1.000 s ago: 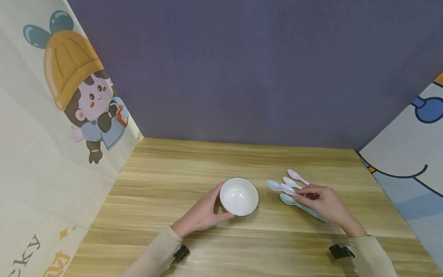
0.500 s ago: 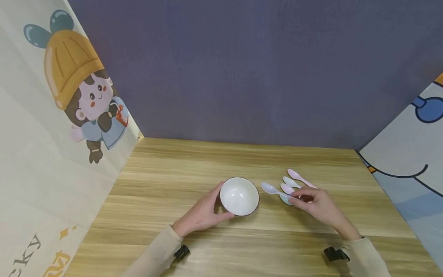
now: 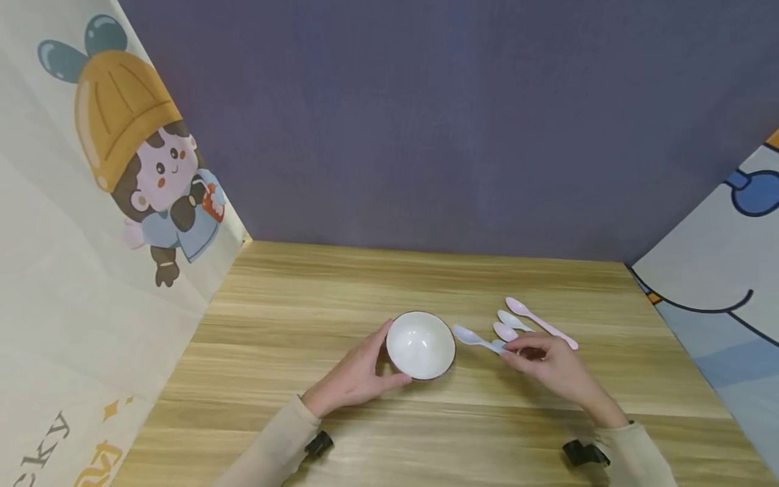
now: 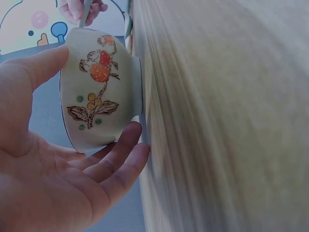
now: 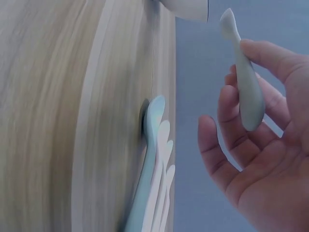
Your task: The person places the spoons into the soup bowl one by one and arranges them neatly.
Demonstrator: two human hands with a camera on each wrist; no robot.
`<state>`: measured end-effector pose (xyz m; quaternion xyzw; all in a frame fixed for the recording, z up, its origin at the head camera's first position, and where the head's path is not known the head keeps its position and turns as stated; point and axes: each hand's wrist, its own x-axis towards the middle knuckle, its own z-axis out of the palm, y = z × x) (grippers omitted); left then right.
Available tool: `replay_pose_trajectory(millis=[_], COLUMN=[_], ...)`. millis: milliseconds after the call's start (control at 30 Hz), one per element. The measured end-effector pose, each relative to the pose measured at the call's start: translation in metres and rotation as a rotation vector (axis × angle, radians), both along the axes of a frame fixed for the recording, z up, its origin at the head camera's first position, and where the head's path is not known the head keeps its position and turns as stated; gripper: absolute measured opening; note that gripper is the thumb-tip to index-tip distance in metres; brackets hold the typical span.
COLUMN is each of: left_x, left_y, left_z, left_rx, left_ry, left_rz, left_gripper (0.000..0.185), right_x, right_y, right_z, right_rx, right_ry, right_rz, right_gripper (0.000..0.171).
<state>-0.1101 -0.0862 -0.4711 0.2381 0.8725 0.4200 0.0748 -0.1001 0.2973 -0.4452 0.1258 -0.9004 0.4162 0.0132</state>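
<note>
A white bowl [image 3: 421, 345] with a dark rim stands upright on the table, fruit printed on its outer side [image 4: 99, 87]. My left hand [image 3: 356, 380] holds it from the left, thumb and fingers spread around its wall. My right hand [image 3: 554, 365] pinches a pale lavender spoon [image 3: 470, 336] by the handle, above the table. The spoon's head points left and lies close to the bowl's right rim in the head view. Under and behind that hand lie a pink spoon [image 3: 544, 325], a whitish spoon [image 3: 513, 320], a light pink spoon [image 3: 504, 331] and a teal spoon [image 5: 153, 116], partly hidden.
The wooden table [image 3: 304, 291] meets a purple-grey wall [image 3: 389, 135] at the back. Panels with cartoon prints stand at the left [image 3: 49, 237] and right [image 3: 718, 270]. A black strap piece [image 3: 585, 452] hangs by the right sleeve, another [image 3: 319, 444] by the left.
My right hand has moved left and slightly toward me, bringing the lavender spoon nearer the bowl. More of the pink spoon's handle is uncovered. Left hand and bowl have stayed put.
</note>
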Motion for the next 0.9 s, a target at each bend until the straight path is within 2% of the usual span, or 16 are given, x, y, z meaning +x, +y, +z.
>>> replay_pose_trajectory(millis=[433, 600, 900], left_x=[0.0, 0.0, -0.001], left_y=[0.004, 0.002, -0.002], left_z=[-0.002, -0.003, -0.002], left_rx=[0.027, 0.029, 0.027], left_ry=[-0.011, -0.028, -0.006], left_rz=[-0.025, -0.025, -0.012], left_gripper=[0.106, 0.106, 0.109], right_x=[0.002, 0.003, 0.0], right_y=[-0.018, -0.026, -0.04], right_z=[-0.003, -0.001, 0.002], right_rx=[-0.034, 0.005, 0.062], right_ry=[0.115, 0.129, 0.166], right_rz=[0.087, 0.099, 0.114], right_gripper=[0.014, 0.012, 0.012])
